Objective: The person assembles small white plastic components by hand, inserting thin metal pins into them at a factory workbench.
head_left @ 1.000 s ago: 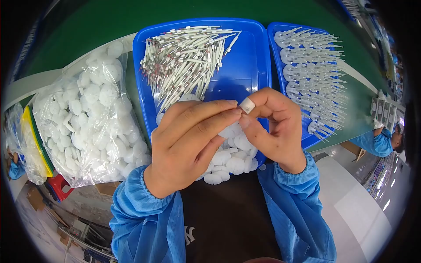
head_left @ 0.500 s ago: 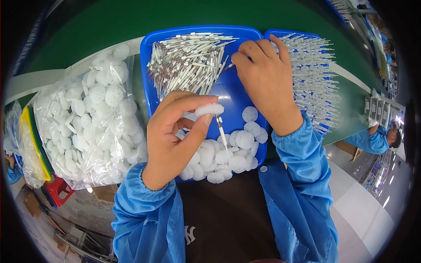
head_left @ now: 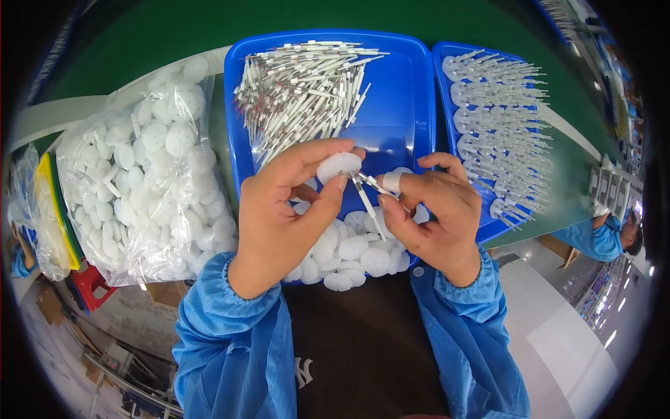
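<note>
Between the thumb and fingers of my left hand (head_left: 276,209) is a white translucent disc (head_left: 339,166). A thin white rod (head_left: 373,211) with a dark-banded end hangs from the disc's underside. My right hand (head_left: 440,220), with a white band on one finger, pinches a second thin rod (head_left: 375,184); its dark end meets the disc beside the first one. How far it sits in the disc cannot be made out. Below both hands, loose white discs (head_left: 349,248) are heaped at the near end of a blue tray (head_left: 398,91). A pile of similar rods (head_left: 300,98) fills its far left.
A second blue tray (head_left: 448,66) at the right holds rows of discs with rods (head_left: 499,119). Left of the trays lies a clear plastic bag (head_left: 146,188) full of white discs. A red stool (head_left: 91,283) stands low at the left; another person (head_left: 604,234) is at the far right.
My right hand has come from the far side of the tray down toward my left hand, bringing a rod to the disc. My left hand still holds the disc with its hanging rod.
</note>
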`<state>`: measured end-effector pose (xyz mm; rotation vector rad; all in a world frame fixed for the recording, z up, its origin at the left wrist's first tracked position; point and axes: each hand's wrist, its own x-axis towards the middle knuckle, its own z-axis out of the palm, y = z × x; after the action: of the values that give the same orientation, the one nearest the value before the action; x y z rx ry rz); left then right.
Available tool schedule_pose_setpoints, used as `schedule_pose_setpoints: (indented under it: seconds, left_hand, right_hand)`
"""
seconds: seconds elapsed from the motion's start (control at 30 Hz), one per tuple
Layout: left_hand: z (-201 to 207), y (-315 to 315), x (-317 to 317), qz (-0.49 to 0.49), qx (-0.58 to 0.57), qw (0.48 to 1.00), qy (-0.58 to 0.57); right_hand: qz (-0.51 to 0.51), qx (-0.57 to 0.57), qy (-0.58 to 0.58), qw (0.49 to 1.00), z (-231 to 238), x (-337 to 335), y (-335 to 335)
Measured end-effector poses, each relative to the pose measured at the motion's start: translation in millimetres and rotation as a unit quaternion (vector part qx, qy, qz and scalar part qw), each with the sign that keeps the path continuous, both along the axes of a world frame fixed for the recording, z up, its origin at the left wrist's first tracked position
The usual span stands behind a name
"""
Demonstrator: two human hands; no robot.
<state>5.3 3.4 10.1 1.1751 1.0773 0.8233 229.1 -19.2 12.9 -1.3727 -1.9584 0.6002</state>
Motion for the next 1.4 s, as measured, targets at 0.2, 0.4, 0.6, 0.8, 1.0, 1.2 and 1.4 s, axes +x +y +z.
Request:
schedule_pose_setpoints:
  seconds: [0.2, 0.4, 0.6, 0.8, 1.0, 1.2, 1.4]
  left_hand:
    - [-2.6, 0.3, 6.6, 0.011, 0.068, 0.995, 0.068]
    - [-4.7, 3.3, 10.8, -0.004, 0.224, 0.955, 0.193]
    - [-3.1, -0.2, 13.3, 0.001, 0.282, 0.925, 0.255]
    - [0.7, -13.4, 17.8, 0.021, 0.244, 0.931, 0.27]
    - [-1.3, -5.8, 17.3, 0.054, 0.114, 0.989, 0.08]
    - [-1.5, -1.2, 10.9, 0.008, 0.2, 0.965, 0.17]
    - [-3.5, -2.0, 12.1, -0.027, 0.346, 0.91, 0.228]
  right_hand:
    - [-0.007, -0.017, 0.022, 1.0, -1.5, 10.0, 1.4]
    - [-0.031, -0.052, 0.051, 0.997, -6.4, 2.9, 7.7]
    - [-0.049, 0.03, -0.034, 0.998, -9.9, -2.4, 11.2]
    - [-0.032, 0.064, -0.047, 0.996, -9.6, -7.6, 11.2]
    - [-0.055, 0.022, -0.01, 0.998, -13.7, -6.3, 6.5]
    - [-0.022, 0.024, 0.05, 0.998, -14.6, 11.5, 13.9]
    - [-0.005, -0.181, 0.242, 0.953, -9.3, -0.4, 8.3]
